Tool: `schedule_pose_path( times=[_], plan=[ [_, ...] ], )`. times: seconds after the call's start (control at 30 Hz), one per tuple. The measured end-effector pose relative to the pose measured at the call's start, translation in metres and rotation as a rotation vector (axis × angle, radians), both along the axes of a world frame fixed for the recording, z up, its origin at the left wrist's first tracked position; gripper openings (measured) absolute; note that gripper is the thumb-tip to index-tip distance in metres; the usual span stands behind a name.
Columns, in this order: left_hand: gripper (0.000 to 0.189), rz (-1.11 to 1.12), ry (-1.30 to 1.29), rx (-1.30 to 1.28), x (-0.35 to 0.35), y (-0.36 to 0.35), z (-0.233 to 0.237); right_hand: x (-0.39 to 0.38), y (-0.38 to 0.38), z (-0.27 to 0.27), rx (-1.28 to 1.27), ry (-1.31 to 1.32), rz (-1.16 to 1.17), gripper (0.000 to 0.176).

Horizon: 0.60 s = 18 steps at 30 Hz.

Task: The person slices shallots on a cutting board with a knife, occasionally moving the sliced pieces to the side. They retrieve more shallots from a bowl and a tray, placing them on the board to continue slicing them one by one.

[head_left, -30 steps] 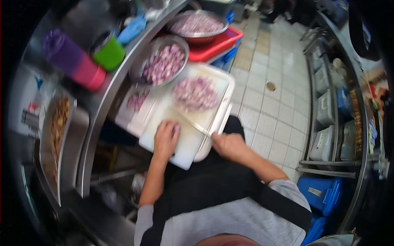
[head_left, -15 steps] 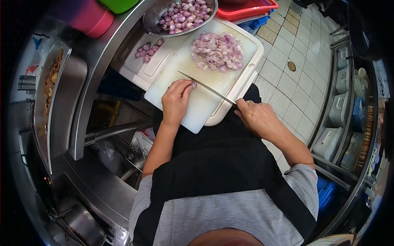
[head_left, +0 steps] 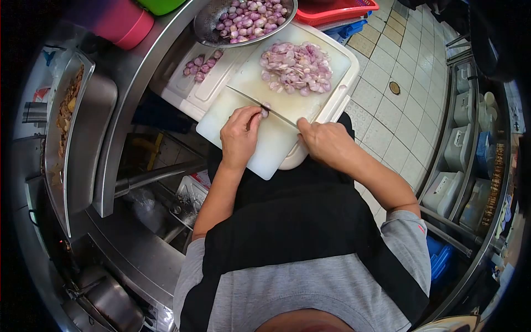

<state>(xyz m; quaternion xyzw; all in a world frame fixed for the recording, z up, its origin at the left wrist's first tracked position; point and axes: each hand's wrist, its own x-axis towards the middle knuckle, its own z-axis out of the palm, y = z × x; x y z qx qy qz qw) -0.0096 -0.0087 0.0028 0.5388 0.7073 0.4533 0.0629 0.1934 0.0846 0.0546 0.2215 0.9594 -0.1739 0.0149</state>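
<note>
My left hand [head_left: 240, 135] is closed, its fingertips pinching a small shallot [head_left: 265, 112] against the white cutting board [head_left: 221, 119]. In my right hand [head_left: 326, 142] is the handle of a knife [head_left: 285, 119], its long thin blade lying across the board at the shallot. A small slice stands at the blade's far side. Beyond the knife, a heap of sliced shallots [head_left: 298, 66] covers the far part of the board. Left of the board, a few whole peeled shallots [head_left: 202, 66] sit on the white lid [head_left: 176, 91] underneath.
A metal colander [head_left: 207, 34] full of whole shallots stands at the back, beside a red basket [head_left: 332, 14]. Along the left runs a steel counter [head_left: 124, 99] with a tray of brown food [head_left: 71, 99]. Shelves with containers [head_left: 456, 146] line the right, past the tiled floor [head_left: 387, 105].
My right hand has pushed the knife forward and left, so the blade now reaches further across the board and through the shallot. My left hand has barely moved.
</note>
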Motion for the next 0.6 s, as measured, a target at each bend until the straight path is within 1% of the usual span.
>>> schedule_pose_path(
  times=[0.13,0.2,0.27,0.37,0.43,0.53,0.6],
  plan=[
    [0.014,-0.008,-0.025,-0.012,0.001,0.001,0.004,0.028,-0.014,0.031,-0.005,-0.045,-0.021,0.013],
    [0.013,-0.017,-0.019,-0.008,0.001,0.001,0.004,0.031,-0.016,0.032,-0.015,-0.031,-0.016,0.013],
    [0.012,-0.024,0.009,0.000,0.001,0.001,0.004,0.027,-0.015,0.026,-0.023,-0.011,-0.011,0.014],
    [0.012,-0.010,0.003,0.015,0.003,0.001,0.006,0.002,-0.005,-0.003,-0.038,0.008,0.002,0.013],
    [0.012,-0.006,0.018,0.024,0.003,0.002,0.006,-0.011,-0.001,-0.012,0.017,0.041,0.012,0.012],
    [0.013,-0.001,0.006,0.030,0.004,0.002,0.005,-0.010,0.004,-0.006,0.047,0.081,0.050,0.011],
    [0.012,0.005,-0.022,0.024,0.003,0.003,0.002,0.002,0.001,0.010,0.033,0.040,0.029,0.011]
  ],
)
